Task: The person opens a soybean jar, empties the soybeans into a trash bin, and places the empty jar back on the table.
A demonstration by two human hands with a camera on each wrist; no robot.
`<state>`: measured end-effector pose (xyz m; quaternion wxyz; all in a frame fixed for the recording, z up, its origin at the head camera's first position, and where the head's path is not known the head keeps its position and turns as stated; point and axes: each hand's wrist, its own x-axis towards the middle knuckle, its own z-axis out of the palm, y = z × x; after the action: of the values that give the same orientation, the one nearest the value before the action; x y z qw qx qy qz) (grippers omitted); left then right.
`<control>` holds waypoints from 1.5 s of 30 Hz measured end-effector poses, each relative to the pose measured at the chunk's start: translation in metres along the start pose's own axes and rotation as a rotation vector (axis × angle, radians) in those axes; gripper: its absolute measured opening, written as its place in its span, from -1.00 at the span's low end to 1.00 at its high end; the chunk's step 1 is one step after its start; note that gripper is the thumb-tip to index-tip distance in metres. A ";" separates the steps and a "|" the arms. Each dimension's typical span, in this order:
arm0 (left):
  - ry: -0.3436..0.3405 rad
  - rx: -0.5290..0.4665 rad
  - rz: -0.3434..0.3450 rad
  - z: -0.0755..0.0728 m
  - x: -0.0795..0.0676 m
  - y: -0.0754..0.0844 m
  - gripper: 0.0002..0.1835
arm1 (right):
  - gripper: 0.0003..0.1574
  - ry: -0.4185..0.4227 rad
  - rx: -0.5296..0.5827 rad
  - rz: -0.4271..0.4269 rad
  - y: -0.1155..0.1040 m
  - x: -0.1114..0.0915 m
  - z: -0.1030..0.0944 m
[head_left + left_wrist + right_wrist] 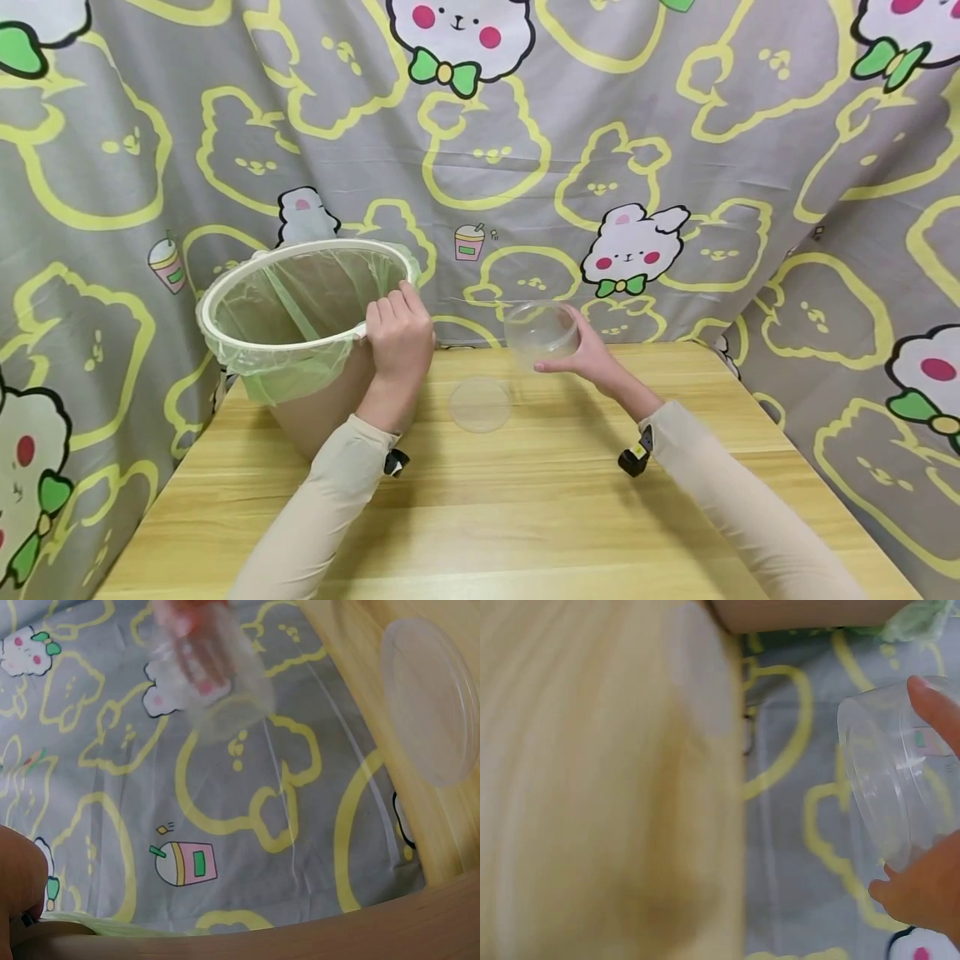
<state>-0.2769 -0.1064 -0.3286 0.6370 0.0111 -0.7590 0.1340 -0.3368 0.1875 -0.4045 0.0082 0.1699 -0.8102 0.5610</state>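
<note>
A trash can [330, 417] lined with a thin green bag [292, 375] tilts on the left side of the table. My left hand [401, 329] grips its white rim [322, 342] at the right, fingers curled over the edge. In the air right of the can, my right hand [588, 354] holds a clear round plastic container [542, 333], thumb and fingers spread around its side. The right wrist view shows the container [892, 772] from the side, see-through. On the table between the hands lies a clear round lid [480, 406], seen also in the left wrist view.
The wooden table [525, 517] ends at a grey curtain [360, 158] with yellow bear outlines, which hangs behind and along both sides. A small black wrist device [636, 457] sits at the right cuff, another [395, 461] at the left.
</note>
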 end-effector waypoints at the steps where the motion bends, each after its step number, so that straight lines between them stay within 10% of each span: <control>1: -0.001 -0.003 -0.002 0.000 0.000 0.000 -0.78 | 0.51 -0.010 0.003 0.015 0.005 -0.001 0.002; 18: -0.006 -0.005 0.001 0.001 0.000 0.001 -0.79 | 0.58 -0.046 -0.050 0.118 0.055 -0.016 0.018; 45: -0.017 -0.001 0.015 0.002 -0.002 0.004 -0.79 | 0.62 -0.084 -0.012 0.197 0.078 -0.035 0.016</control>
<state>-0.2790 -0.1032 -0.3315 0.6295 0.0063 -0.7646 0.1382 -0.3230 0.2062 -0.4880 -0.0801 0.1125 -0.8258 0.5467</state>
